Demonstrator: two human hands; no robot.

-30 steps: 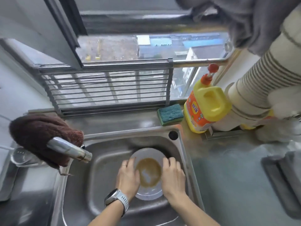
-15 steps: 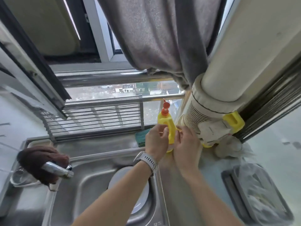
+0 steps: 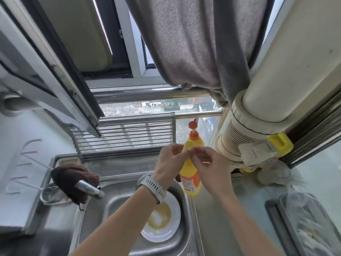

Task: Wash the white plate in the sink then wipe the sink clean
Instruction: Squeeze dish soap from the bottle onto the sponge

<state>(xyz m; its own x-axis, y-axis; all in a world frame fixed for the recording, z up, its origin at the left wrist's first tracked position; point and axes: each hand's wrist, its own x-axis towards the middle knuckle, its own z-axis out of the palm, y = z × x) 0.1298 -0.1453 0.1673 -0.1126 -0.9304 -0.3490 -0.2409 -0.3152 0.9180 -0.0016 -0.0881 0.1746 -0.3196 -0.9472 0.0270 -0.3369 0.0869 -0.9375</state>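
Observation:
The white plate (image 3: 167, 230), smeared with brown residue in its middle, lies in the steel sink (image 3: 114, 209) at its right side, partly under my left forearm. Both hands are raised above the sink's back right corner at a yellow dish soap bottle (image 3: 191, 179) with an orange pump top. My left hand (image 3: 168, 163), with a watch on its wrist, curls against the bottle's left shoulder. My right hand (image 3: 209, 168) closes on its right side, and the fingertips of both meet in front of the bottle's neck.
A faucet (image 3: 89, 187) draped with a brown cloth (image 3: 68, 175) reaches over the sink's left edge. A wire rack (image 3: 125, 137) stands behind the sink. A ribbed white pipe (image 3: 238, 143) and a bag-covered tray (image 3: 306, 226) occupy the right counter. Grey cloth (image 3: 193, 43) hangs overhead.
My hands left the plate in the sink and rose to the soap bottle at the back right. The view tilted upward, and the plate stayed where it lay.

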